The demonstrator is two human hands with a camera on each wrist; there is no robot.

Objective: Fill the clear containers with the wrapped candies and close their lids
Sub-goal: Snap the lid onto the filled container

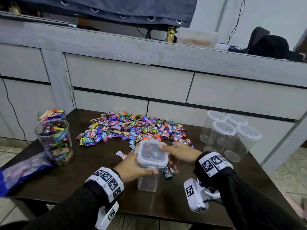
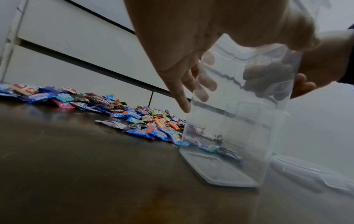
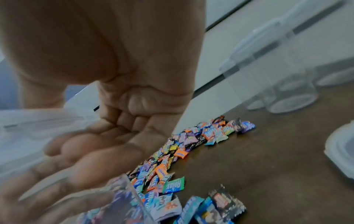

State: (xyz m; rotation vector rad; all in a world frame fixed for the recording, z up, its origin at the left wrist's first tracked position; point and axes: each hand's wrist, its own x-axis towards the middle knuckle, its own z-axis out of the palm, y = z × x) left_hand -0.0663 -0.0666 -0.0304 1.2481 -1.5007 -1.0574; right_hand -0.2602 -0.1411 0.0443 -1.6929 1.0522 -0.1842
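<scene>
Square container upright between both grips: left hand, right hand.

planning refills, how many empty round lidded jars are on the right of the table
4, clustered at the table's right edge: back left, back right, front left, front right. More may be hidden behind them.

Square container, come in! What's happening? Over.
Left hand grips square container. Right hand steadies its lid. Few candies inside. Loose candies beside it.
</scene>
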